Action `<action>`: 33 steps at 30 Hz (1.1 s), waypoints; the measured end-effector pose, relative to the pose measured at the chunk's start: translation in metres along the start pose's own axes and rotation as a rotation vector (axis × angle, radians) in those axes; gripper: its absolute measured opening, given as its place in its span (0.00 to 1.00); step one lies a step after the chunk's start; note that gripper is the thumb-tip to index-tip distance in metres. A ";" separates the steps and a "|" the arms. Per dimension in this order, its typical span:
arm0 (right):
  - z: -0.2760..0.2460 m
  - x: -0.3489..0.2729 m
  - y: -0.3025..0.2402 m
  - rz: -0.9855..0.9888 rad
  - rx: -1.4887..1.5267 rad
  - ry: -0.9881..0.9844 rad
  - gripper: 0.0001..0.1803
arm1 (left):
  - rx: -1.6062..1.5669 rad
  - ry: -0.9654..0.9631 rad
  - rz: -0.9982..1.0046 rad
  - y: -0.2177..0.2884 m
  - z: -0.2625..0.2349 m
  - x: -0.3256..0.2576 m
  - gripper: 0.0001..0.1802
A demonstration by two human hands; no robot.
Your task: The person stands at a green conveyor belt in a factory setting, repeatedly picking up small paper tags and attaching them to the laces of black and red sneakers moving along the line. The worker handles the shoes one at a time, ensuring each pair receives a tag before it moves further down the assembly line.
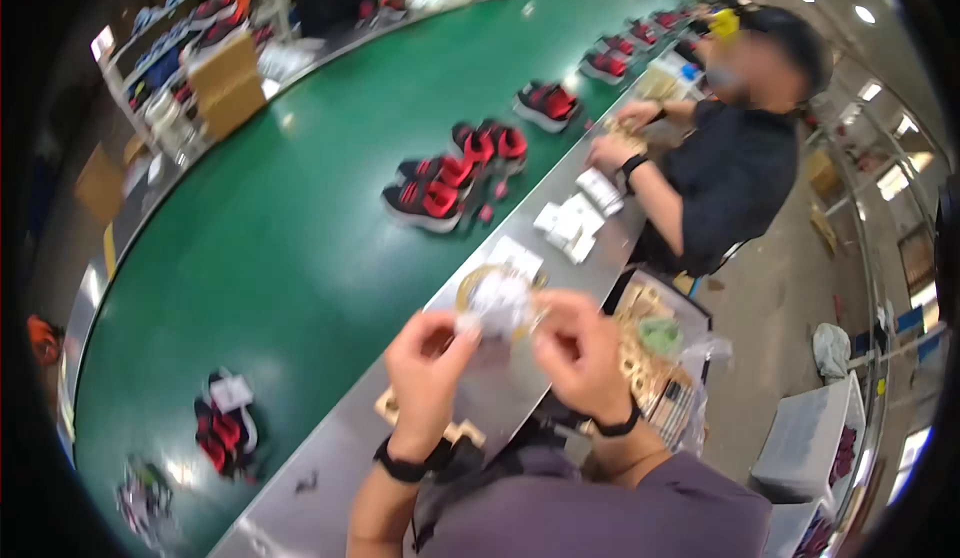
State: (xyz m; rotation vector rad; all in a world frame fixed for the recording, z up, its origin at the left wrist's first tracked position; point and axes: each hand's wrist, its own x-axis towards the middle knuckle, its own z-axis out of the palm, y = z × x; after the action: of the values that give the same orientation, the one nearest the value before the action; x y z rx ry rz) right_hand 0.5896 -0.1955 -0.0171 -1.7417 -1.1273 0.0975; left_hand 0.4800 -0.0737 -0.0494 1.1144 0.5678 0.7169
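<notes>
Metal benchtop point(340, 438) runs under my left hand point(425, 368) and right hand point(585, 358), both pinching a blurred whitish bundle point(496, 296) between them. Uneven pulling could jerk it loose, toward the green conveyor belt point(320, 208) and red-and-black sneakers point(415, 198) beyond.

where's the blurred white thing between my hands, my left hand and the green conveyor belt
Blurred white thing point(498, 296): head view, its middle
Left hand point(424, 370): head view, its middle
Green conveyor belt point(290, 228): head view, bare surface
</notes>
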 end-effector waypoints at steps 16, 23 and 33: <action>0.016 -0.009 -0.009 -0.125 0.016 -0.003 0.22 | -0.004 -0.117 0.178 -0.003 -0.003 -0.029 0.07; 0.013 -0.013 -0.009 -0.097 0.018 -0.031 0.22 | 0.156 -0.145 0.307 -0.008 -0.003 -0.031 0.06; 0.008 -0.015 -0.008 -0.039 0.045 -0.065 0.19 | 0.153 -0.181 0.283 -0.008 0.002 -0.035 0.07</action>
State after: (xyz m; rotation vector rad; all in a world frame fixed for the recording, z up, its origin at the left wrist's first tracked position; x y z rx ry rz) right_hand 0.5714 -0.2000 -0.0210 -1.6866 -1.1975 0.1553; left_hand 0.4602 -0.1031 -0.0541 1.4041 0.3172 0.8153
